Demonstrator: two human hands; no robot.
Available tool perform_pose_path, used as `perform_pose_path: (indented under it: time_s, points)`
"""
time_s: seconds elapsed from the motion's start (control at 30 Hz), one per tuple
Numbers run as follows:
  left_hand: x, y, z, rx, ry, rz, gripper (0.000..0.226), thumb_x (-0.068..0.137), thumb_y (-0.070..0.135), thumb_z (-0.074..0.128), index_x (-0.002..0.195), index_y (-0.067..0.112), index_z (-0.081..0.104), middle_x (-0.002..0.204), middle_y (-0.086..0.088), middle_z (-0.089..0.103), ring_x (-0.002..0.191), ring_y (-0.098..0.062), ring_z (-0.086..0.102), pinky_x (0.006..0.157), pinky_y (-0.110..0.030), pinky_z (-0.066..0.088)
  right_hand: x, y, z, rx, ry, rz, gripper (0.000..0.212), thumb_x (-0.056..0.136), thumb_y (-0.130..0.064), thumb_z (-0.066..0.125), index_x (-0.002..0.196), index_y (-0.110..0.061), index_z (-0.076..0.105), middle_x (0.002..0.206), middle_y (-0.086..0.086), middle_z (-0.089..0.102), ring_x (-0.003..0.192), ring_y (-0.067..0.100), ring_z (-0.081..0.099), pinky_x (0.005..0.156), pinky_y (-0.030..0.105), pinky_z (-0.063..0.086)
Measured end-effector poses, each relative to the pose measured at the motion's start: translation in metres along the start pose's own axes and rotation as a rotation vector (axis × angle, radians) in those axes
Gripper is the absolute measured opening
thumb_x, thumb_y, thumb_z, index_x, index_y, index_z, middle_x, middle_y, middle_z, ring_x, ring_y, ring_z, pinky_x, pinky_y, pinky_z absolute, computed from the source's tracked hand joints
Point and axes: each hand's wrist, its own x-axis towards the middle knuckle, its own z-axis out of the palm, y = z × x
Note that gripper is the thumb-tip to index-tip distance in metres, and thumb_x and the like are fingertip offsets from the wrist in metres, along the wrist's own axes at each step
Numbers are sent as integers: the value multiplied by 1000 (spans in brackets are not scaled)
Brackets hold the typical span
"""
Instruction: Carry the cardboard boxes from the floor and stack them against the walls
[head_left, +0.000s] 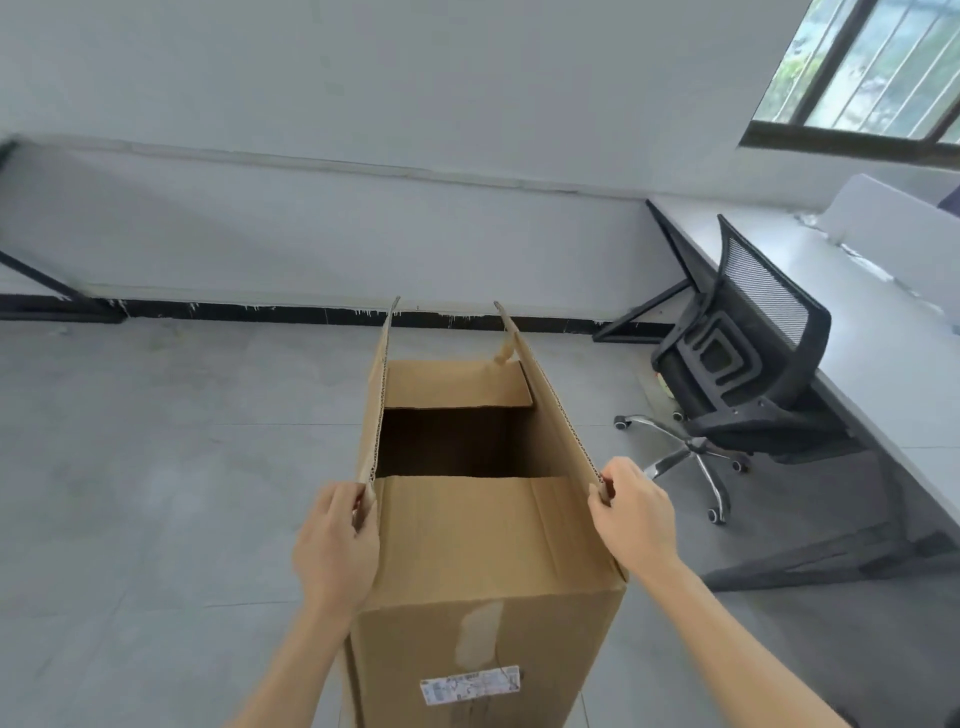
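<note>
Now left hand (337, 545) and right hand (631, 514) each grip a raised flap of the cardboard box (488, 571)

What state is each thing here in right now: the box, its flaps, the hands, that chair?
Box, upright, top open.
Left flap, standing up.
Right flap, standing up.
Left hand, grips the left flap's near end.
Right hand, pinches the right flap's near end.
Chair, empty, drawn up to the desk.
</note>
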Motion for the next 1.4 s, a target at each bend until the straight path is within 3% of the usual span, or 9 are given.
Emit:
perform_pose_path:
  time_s: [0.1,0.23,0.43,0.63,0.77,0.93,1.1,1.2,1.4]
  points:
    - [36,28,37,-20,30,42,18,87,-1,59,73,8,54,78,1,51,62,-24,52,52,-20,30,51,31,11,25,20,16,47,65,13,68,64,-16,31,54,-14,23,45,16,28,45,15,20]
    - [93,68,92,-38,53,-14,16,91,3,54,78,9,50,85,-2,52,70,-24,50,60,-29,30,124,75,28,40,-3,9,38,70,9,62,63,-13,31,54,-10,28,46,13,28,46,18,21]
    - [168,115,170,-18,66,-116,10,93,5,52,88,0,59,88,-3,51,74,-24,47,66,-30,29,224,132,52,45,-84,-66,43,63,8,67,62,-16,32,54,-8,35,43,8,27,45,13,18]
    - [229,144,238,-38,52,-132,12,91,2,54,80,5,50,84,-4,49,73,-26,47,66,-31,30,303,170,77,24,-97,-171,50,50,11,76,61,-18,37,61,-13,33,47,6,31,47,3,13]
    - [277,151,288,-41,26,-137,8,91,2,54,83,0,54,85,-6,50,75,-25,48,66,-30,31,364,198,102,-16,-69,-133,41,52,11,75,61,-12,43,57,-5,45,46,11,39,41,11,28]
    - [362,165,356,-75,14,-116,4,90,-1,54,87,-3,57,88,-10,53,76,-26,51,66,-31,31,455,222,139,-60,-63,-98,36,53,11,75,63,-8,46,59,2,53,46,14,45,37,16,33]
    - [444,185,415,-69,-36,-88,8,91,0,53,91,-4,60,92,-14,58,79,-32,57,64,-30,33,542,240,168,-54,-71,18,28,70,8,67,68,-11,47,70,7,60,55,7,37,50,7,20]
    - [470,194,444,-25,-80,-52,10,91,4,53,91,-2,61,91,-10,58,76,-23,53,54,-24,31,568,257,182,-76,-136,98,23,76,7,62,70,-10,47,70,4,54,58,12,40,50,10,21]
    - [493,207,500,43,-166,-54,7,86,1,61,80,3,62,81,-7,60,65,-28,57,52,-26,35,619,302,213,-128,-346,202,5,89,-5,50,90,-6,54,91,5,59,74,14,43,53,12,26]
